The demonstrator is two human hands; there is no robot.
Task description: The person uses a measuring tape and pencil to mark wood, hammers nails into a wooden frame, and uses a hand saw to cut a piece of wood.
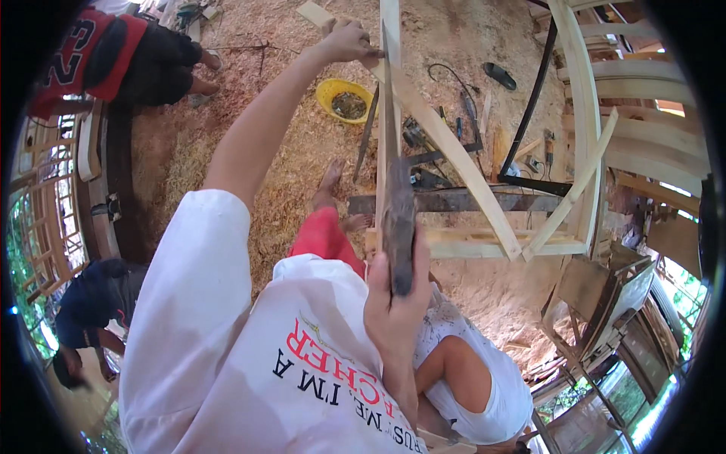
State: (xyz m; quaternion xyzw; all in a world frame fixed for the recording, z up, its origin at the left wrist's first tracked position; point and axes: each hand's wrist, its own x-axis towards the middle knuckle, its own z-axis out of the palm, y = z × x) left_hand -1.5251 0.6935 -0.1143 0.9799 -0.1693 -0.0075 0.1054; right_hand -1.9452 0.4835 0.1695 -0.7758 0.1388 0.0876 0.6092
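My right hand [395,299] is wrapped round the dark, worn handle of a handsaw [399,219], close in front of my body. The narrow blade points away from me and lies over a long pale wooden board. Farther off, my left hand [346,41] is closed on a pale wooden strip [450,147], near where that strip crosses the board [390,19]. From there the strip runs slantwise to the near right. Whether the saw teeth touch the wood is hidden.
A yellow basin [345,101] stands on the shaving-covered floor, with power tools [416,135] and cords to its right. A pale timber frame [586,151] rises at the right. One person in white [484,386] is close beside me; others [125,57] are at the left.
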